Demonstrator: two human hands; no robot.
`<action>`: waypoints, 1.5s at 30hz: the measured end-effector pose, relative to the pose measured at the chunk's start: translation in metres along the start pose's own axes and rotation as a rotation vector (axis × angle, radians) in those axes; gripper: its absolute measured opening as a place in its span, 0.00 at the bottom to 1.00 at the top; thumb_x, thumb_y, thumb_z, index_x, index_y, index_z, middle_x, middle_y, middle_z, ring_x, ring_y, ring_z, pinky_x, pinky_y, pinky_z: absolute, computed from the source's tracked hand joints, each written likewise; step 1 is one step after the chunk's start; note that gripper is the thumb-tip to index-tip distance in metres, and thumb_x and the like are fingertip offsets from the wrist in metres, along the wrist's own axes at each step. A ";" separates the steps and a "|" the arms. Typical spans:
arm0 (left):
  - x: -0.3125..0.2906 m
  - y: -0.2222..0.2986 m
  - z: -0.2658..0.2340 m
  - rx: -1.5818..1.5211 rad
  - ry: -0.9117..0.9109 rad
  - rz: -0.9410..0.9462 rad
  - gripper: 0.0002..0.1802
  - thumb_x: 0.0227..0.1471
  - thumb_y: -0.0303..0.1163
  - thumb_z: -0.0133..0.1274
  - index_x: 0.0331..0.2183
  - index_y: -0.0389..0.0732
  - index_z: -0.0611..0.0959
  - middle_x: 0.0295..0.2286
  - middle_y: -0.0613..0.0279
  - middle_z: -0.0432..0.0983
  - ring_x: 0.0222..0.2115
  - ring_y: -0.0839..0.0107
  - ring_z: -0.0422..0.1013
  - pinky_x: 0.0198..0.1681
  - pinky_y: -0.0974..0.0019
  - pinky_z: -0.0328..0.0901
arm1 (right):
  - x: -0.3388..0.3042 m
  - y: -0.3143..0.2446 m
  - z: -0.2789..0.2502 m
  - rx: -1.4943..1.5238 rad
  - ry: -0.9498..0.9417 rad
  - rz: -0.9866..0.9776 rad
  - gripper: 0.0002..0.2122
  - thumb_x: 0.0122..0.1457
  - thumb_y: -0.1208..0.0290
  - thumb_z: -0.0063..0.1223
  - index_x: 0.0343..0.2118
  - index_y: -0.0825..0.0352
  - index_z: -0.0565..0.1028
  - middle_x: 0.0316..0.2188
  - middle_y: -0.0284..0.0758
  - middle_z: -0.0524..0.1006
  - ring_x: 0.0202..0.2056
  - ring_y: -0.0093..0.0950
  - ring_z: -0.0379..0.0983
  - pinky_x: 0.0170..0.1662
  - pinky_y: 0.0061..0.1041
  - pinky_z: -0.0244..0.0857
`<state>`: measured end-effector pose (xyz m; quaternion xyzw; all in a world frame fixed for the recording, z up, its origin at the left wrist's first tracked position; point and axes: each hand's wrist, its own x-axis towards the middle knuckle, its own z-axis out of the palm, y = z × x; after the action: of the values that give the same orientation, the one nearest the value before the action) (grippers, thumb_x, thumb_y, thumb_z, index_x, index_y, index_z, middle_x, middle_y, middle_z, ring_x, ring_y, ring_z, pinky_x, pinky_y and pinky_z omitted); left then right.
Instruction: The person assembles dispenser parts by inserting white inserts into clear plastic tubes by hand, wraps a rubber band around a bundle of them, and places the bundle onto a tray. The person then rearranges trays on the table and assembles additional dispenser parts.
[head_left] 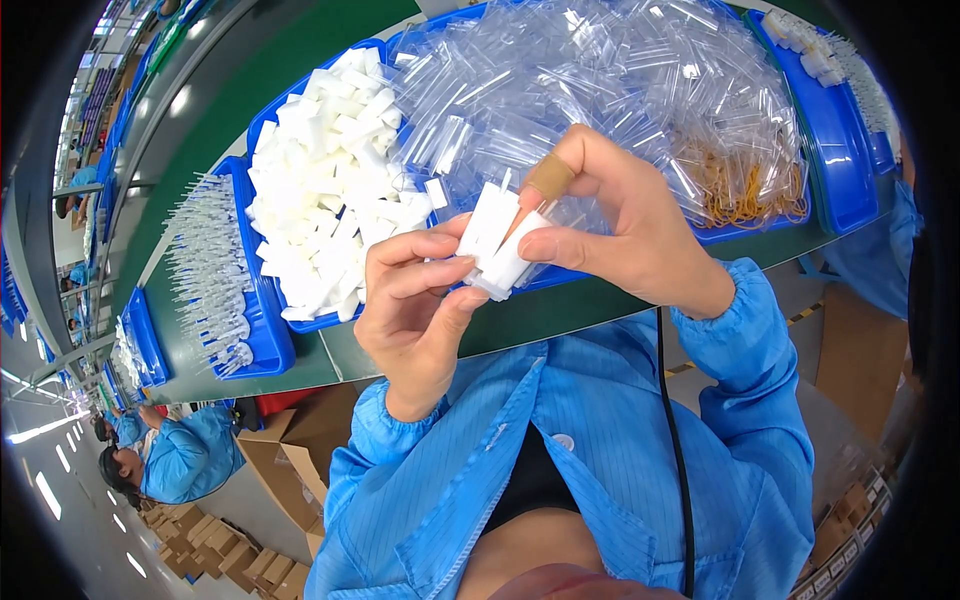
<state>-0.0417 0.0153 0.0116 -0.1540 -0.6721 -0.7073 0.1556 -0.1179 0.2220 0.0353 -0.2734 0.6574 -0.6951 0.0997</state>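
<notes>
In front of my chest, above the bench edge, my two hands meet at a small white assembly. My left hand (410,300) is closed on its lower left side, gripping a white foam block (487,222) with thumb and fingers. My right hand (628,222), a tan finger cot on one finger, pinches a second white foam block (510,256) that leans apart from the first in a narrow V. A pale base piece (490,287) shows at the lower ends of the blocks. Thin pale rods stick up at their tops, partly hidden by fingers.
A blue tray heaped with white foam blocks (325,190) stands left of centre. Clear plastic sleeves (590,80) and yellow rubber bands (750,190) fill the wide tray behind my hands. Thin-stemmed white parts (208,270) lie far left; another blue tray (835,150) stands right. A co-worker (175,455) sits left.
</notes>
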 end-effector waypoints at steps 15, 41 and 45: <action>0.003 0.011 0.002 -0.458 0.232 -0.499 0.24 0.55 0.30 0.59 0.51 0.32 0.71 0.45 0.50 0.76 0.45 0.65 0.74 0.49 0.61 0.70 | 0.008 -0.011 -0.011 -0.244 0.097 -0.108 0.17 0.62 0.71 0.54 0.52 0.70 0.71 0.47 0.36 0.77 0.41 0.20 0.71 0.47 0.21 0.63; 0.003 0.008 0.011 -0.357 0.220 -0.477 0.19 0.57 0.30 0.58 0.48 0.34 0.73 0.45 0.51 0.74 0.45 0.66 0.74 0.47 0.62 0.72 | 0.016 -0.021 -0.016 -0.626 -0.088 -0.368 0.12 0.46 0.73 0.69 0.35 0.63 0.81 0.35 0.34 0.78 0.40 0.30 0.71 0.44 0.29 0.63; 0.001 0.001 0.012 -0.164 0.232 -0.216 0.21 0.51 0.17 0.60 0.47 0.32 0.74 0.49 0.49 0.70 0.49 0.62 0.72 0.47 0.64 0.73 | 0.012 -0.026 -0.012 -0.549 -0.100 -0.282 0.11 0.47 0.76 0.68 0.35 0.64 0.81 0.36 0.35 0.78 0.37 0.28 0.72 0.42 0.27 0.65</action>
<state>-0.0423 0.0268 0.0132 -0.0101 -0.6023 -0.7854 0.1422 -0.1282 0.2297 0.0632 -0.4124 0.7705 -0.4842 -0.0429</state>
